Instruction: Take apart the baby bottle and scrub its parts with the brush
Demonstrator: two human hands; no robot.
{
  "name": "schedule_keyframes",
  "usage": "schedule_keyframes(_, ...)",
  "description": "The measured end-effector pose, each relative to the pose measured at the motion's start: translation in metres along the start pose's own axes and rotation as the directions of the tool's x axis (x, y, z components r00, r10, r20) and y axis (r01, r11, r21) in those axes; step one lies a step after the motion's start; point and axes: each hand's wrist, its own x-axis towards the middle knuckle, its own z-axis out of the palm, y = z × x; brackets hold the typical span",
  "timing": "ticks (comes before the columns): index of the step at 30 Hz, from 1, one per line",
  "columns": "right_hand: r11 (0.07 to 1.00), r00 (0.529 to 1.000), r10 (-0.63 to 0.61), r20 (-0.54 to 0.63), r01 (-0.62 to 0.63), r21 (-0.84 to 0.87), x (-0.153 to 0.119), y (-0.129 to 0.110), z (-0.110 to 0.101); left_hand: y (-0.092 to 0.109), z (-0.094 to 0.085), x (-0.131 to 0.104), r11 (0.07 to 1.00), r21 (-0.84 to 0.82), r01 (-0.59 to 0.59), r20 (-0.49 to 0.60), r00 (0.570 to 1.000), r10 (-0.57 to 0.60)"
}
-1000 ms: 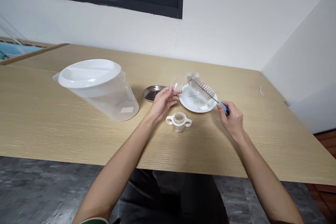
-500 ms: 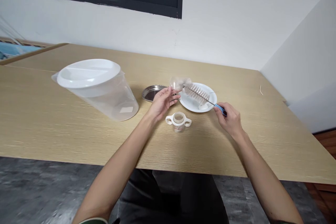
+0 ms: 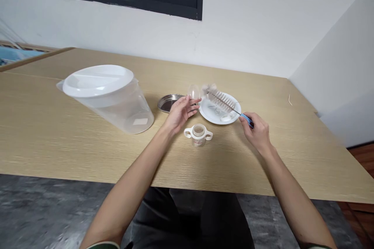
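Observation:
Between the thumb and fingers of my left hand [image 3: 183, 113] is a clear dome-shaped cap [image 3: 194, 92], its rounded end up. My right hand [image 3: 256, 130] is closed on the blue handle of a bristle brush [image 3: 222, 102]. The brush slants up to the left over a white plate [image 3: 209, 116], its tufted tip just right of the cap. Small clear and white pieces lie on the plate. Just in front stands a small clear bottle with a white two-handled ring [image 3: 198, 133], its mouth open.
A large translucent pitcher with a white lid [image 3: 99, 81] stands at the left. A round metal tray [image 3: 163, 103] sits partly behind my left hand. A thin pale strip [image 3: 290, 100] lies at the right. The wall and window are behind the table.
The brush tip has moved out of the cap to the right, with my right hand shifting slightly right. My left hand stays nearly in place with the cap.

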Motion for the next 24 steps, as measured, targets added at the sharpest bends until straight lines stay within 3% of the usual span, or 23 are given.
schedule_keyframes(5, 0.999, 0.997, 0.047, -0.062, -0.046, 0.018, -0.001, -0.001, -0.002, 0.004, -0.002, 0.002, 0.988, -0.116, 0.102, 0.021, 0.995, -0.100)
schedule_keyframes(12, 0.999, 0.998, 0.009, 0.061, -0.012, 0.043, -0.002, -0.007, 0.000, 0.008, 0.003, -0.001, 0.965, -0.151, 0.215, 0.066, 0.976, -0.207)
schedule_keyframes(19, 0.999, 0.997, 0.038, -0.061, -0.036, 0.031, 0.000, -0.004, -0.004, 0.010, 0.004, -0.003, 0.966, -0.173, 0.195, 0.109, 0.978, -0.178)
schedule_keyframes(24, 0.998, 1.000, -0.024, 0.015, 0.023, 0.064, -0.002, -0.009, -0.001, 0.008, 0.003, -0.003, 0.970, -0.139, 0.202, 0.095, 0.977, -0.190)
